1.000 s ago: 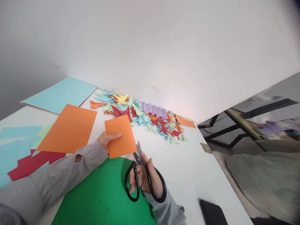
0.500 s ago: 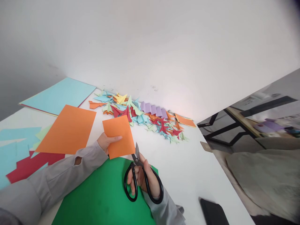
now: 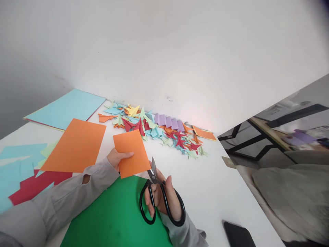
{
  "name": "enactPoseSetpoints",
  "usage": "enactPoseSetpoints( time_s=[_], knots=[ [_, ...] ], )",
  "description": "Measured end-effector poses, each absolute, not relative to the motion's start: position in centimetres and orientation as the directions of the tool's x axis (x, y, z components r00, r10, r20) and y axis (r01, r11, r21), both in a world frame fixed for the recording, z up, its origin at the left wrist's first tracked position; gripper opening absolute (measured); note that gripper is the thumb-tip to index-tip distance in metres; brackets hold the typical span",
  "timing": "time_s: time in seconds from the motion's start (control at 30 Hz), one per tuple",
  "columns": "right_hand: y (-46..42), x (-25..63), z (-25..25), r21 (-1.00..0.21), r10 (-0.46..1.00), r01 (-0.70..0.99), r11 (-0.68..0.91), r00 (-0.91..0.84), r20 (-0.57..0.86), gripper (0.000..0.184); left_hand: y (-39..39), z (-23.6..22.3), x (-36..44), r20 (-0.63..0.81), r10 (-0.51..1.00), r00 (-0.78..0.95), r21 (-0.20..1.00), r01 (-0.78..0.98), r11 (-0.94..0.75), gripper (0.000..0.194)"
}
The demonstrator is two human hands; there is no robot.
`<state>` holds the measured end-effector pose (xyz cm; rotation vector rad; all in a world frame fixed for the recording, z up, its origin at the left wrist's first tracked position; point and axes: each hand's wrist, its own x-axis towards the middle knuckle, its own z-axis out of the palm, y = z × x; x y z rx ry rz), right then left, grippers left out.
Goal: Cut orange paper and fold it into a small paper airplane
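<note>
My left hand grips an orange sheet of paper by its left edge, thumb on top and the other fingers behind it. My right hand has its fingers through the black handles of a pair of scissors. The scissor blades are parted and point upward, right at the lower right corner of the orange sheet. Whether the lower blade touches the paper I cannot tell. Beneath both hands lies a green sheet.
A larger orange sheet, red paper pieces and light blue pieces lie left. Behind them is a light blue stack. Folded paper planes and a pleated purple paper line the wall. A black phone-like object lies right.
The scissors in my right hand have shifted slightly right, and their blades are a little less parted. The orange sheet stays in my left hand. The whole view has moved slightly.
</note>
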<state>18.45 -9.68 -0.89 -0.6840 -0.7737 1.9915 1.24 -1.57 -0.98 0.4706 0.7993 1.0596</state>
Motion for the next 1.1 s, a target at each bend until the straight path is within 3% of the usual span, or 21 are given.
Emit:
enactPoseSetpoints(
  time_s=[0.1,0.2,0.3,0.67,1.1],
  knots=[
    [-9.6,18.4,-0.9,-0.731,0.873,-0.537,-0.421,-0.457,-0.168,0.088,-1.8,-0.3,0.9,-0.391,0.872,0.294,0.625,-0.610,0.486,0.033],
    [-9.6,18.3,-0.9,-0.732,0.882,-0.548,-0.405,-0.445,-0.154,0.088,-2.1,0.6,0.5,-0.497,0.807,0.318,0.461,-0.691,0.556,0.031],
    [-9.6,18.2,-1.1,-0.747,0.896,-0.544,-0.382,-0.416,-0.155,0.087,-2.4,1.0,0.6,-0.472,0.796,0.379,0.382,-0.725,0.572,0.032],
    [-9.9,17.5,-0.5,-0.774,0.908,-0.525,-0.354,-0.391,-0.150,0.083,-2.5,-0.6,1.8,-0.456,0.824,0.337,0.571,-0.600,0.561,0.030],
    [-10.1,17.5,-0.7,-0.749,0.899,-0.535,-0.390,-0.399,-0.183,0.079,-2.4,-1.1,2.0,-0.441,0.879,0.181,0.631,-0.634,0.447,0.038]
  ],
)
